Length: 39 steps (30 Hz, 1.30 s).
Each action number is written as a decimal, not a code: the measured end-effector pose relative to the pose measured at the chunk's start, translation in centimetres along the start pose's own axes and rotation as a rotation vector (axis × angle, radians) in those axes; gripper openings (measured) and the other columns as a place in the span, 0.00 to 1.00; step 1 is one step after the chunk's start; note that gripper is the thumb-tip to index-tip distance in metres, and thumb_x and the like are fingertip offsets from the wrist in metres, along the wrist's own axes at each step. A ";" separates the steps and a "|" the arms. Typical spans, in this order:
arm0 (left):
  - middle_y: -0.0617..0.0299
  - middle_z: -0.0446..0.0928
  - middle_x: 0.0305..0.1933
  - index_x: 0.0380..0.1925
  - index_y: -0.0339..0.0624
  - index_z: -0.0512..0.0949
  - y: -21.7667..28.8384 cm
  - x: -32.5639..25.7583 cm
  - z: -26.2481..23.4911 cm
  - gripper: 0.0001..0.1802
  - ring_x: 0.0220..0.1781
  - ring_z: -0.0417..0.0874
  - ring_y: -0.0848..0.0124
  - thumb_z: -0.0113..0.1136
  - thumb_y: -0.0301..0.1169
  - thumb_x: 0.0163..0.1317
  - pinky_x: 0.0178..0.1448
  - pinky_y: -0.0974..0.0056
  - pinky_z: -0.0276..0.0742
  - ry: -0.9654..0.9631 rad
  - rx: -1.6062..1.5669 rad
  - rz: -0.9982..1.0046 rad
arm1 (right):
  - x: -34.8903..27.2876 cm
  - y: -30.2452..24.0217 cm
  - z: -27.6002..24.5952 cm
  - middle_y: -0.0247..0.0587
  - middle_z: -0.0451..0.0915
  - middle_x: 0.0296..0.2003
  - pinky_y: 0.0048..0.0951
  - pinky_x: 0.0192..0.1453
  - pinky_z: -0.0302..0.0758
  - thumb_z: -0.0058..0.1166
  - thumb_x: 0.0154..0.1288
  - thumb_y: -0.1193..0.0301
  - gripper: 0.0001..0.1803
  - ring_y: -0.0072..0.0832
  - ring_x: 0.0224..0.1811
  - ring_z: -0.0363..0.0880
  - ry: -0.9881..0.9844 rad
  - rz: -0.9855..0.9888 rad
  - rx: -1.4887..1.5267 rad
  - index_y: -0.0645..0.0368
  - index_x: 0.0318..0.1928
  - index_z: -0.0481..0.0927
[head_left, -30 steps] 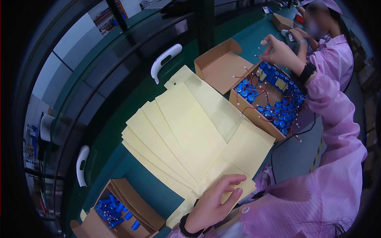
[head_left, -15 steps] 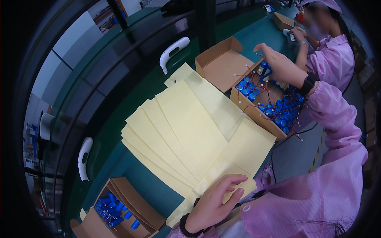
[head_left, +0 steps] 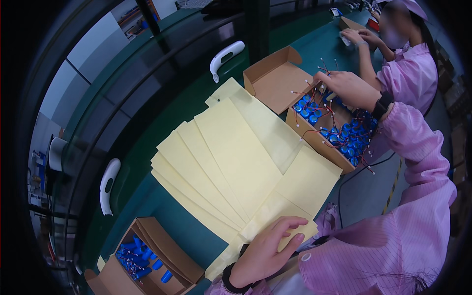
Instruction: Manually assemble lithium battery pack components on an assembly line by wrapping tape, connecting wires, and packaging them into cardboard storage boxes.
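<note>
My right hand (head_left: 346, 88) reaches over an open cardboard box (head_left: 314, 133) at the right. Its fingers curl down and close among blue cylindrical battery cells (head_left: 344, 137) with red and black wires and white plugs. A few wires stick up beside the fingertips; what the fingers grip is hidden. Lower in the picture, my left hand (head_left: 268, 253) rests on pale yellow paper sheets (head_left: 295, 209), thumb and fingers apart, holding nothing. More yellow sheets (head_left: 231, 152) lie fanned out on the green table to its upper left.
A second cardboard box (head_left: 167, 250) with blue cells stands at the lower left. The right box's lid (head_left: 275, 81) lies folded back. White curved handles (head_left: 227, 56) line the green surface beyond the table. A co-worker in pink (head_left: 408, 73) sits at the upper right.
My right hand has lowered into the cells and its fingers have closed. My left hand has stayed put. The white handles have shifted up and right; the co-worker's hands have moved left.
</note>
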<state>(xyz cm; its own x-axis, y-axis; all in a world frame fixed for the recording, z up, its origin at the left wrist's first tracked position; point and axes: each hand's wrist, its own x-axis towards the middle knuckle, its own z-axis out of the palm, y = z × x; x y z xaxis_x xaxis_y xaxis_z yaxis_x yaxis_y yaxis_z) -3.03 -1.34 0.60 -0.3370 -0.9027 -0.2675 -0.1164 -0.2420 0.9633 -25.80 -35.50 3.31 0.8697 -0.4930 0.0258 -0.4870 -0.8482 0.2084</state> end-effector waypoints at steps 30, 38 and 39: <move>0.55 0.75 0.58 0.58 0.39 0.72 -0.3 -0.2 0.0 0.18 0.59 0.78 0.63 0.56 0.32 0.72 0.62 0.62 0.76 0.046 0.070 0.024 | 0.9 2.1 0.9 0.46 0.81 0.31 0.40 0.41 0.80 0.53 0.58 0.81 0.36 0.45 0.38 0.83 -0.075 -0.216 -0.149 0.50 0.68 0.60; 0.55 0.75 0.58 0.58 0.39 0.72 -0.6 -0.3 -0.1 0.18 0.60 0.78 0.63 0.55 0.33 0.72 0.62 0.61 0.75 0.054 0.120 0.046 | 1.0 1.6 0.2 0.43 0.79 0.35 0.38 0.37 0.79 0.56 0.57 0.78 0.35 0.42 0.37 0.82 -0.023 -0.232 -0.153 0.49 0.65 0.63; 0.55 0.75 0.58 0.58 0.40 0.73 -0.6 -0.2 0.0 0.18 0.60 0.78 0.62 0.55 0.34 0.72 0.62 0.61 0.75 0.051 0.120 0.044 | 0.8 1.7 0.1 0.42 0.79 0.35 0.38 0.37 0.79 0.57 0.56 0.78 0.34 0.42 0.40 0.82 -0.013 -0.232 -0.129 0.49 0.64 0.64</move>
<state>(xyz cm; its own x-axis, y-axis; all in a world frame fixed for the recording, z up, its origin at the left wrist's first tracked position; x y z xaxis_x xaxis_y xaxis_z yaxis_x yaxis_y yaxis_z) -2.85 -0.97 0.07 -0.2962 -0.9292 -0.2208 -0.2149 -0.1604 0.9634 -25.95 -37.35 3.58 0.9552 -0.2918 -0.0499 -0.2599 -0.9074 0.3302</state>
